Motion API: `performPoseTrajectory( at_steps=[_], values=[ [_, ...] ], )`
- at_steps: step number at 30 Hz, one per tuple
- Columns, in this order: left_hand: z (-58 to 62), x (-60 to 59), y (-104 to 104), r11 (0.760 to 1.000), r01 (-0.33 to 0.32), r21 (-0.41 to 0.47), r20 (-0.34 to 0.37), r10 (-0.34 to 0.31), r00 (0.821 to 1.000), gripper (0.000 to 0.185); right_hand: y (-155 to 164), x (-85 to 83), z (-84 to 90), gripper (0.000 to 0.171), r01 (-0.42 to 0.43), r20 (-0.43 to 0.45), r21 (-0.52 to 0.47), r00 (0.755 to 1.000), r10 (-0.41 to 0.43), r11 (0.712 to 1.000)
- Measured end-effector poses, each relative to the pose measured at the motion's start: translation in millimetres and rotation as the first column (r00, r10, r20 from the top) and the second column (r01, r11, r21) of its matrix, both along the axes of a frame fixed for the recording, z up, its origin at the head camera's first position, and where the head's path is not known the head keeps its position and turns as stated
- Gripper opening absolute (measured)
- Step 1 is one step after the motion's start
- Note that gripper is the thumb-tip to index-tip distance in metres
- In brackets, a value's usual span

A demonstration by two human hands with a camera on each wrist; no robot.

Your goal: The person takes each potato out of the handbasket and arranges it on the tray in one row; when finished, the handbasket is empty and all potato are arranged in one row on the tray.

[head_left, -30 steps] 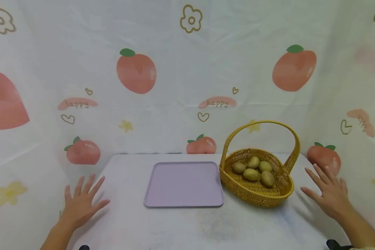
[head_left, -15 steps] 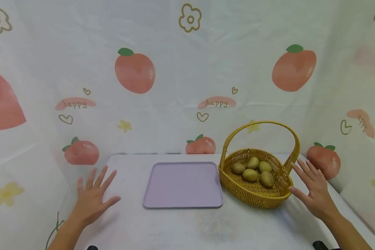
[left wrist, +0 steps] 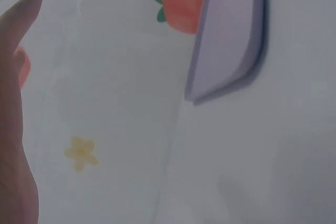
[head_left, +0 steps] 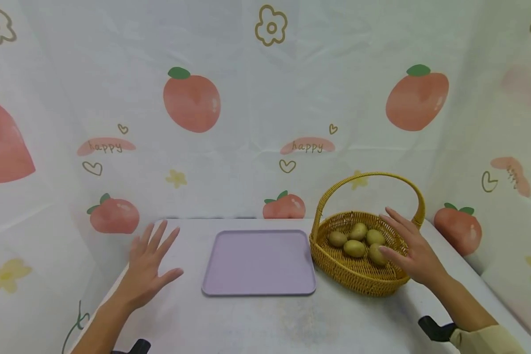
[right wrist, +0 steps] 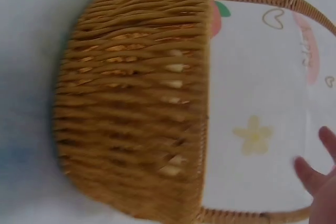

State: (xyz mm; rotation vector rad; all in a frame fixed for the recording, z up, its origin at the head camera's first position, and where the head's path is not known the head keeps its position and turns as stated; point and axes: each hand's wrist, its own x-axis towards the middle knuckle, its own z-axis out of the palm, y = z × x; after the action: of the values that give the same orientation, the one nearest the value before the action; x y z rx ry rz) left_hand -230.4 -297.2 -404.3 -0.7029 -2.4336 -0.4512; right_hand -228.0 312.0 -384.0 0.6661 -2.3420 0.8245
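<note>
A yellow-brown wicker basket [head_left: 358,282] with a tall arched handle stands on the right of the table, several small greenish-brown potato-like or kiwi-like items [head_left: 354,248] lying in it. Over the basket's right side hovers my right hand [head_left: 413,250], fingers spread, holding nothing; it hides part of the rim and handle base. In the right wrist view, the basket's woven side [right wrist: 136,98] fills the left half. A flat lilac tray [head_left: 259,263] lies left of the basket. My left hand [head_left: 148,270] is held up left of the tray, fingers spread, touching nothing.
The white table [head_left: 248,324] has a stained patch near its front middle. A white curtain [head_left: 248,182] printed with fruit, flowers and hearts hangs behind and on both sides. A dark wrist-camera mount [head_left: 435,328] sits by the right wrist.
My right hand has moved left from beside the basket to over its right side. My left hand has moved right and forward, closer to the tray. Basket and tray stay put.
</note>
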Motion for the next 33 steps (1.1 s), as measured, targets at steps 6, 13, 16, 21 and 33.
performPoseTrajectory(
  at_steps=[6,13,16,21,33],
  values=[
    [8.7,-3.5,14,0.989,0.073,0.129,0.027,-0.077,0.997,0.082,-11,-23.1,14.6,0.069,-0.024,0.054,0.033,0.998,0.022,0.999],
    [9.9,-10.8,26,0.959,0.070,0.275,0.085,-0.097,0.992,0.074,-19,-51.6,29.9,0.061,-0.077,0.307,0.014,0.949,0.069,0.997],
    [5.9,-13.7,33,0.939,0.069,0.337,0.108,-0.111,0.988,0.068,-23,-65.3,36.1,0.060,-0.094,0.442,-0.009,0.893,0.088,0.996],
    [0.6,-10.7,47,0.895,0.075,0.440,0.145,-0.153,0.978,0.058,-30,-88.1,35.7,0.053,-0.155,0.558,-0.014,0.818,0.137,0.988],
    [-52.6,-19.2,51,0.854,-0.131,0.504,0.491,-0.158,0.857,0.055,-43,-125.8,-1.1,0.050,-0.179,0.717,-0.013,0.684,0.135,0.984]
  ],
)
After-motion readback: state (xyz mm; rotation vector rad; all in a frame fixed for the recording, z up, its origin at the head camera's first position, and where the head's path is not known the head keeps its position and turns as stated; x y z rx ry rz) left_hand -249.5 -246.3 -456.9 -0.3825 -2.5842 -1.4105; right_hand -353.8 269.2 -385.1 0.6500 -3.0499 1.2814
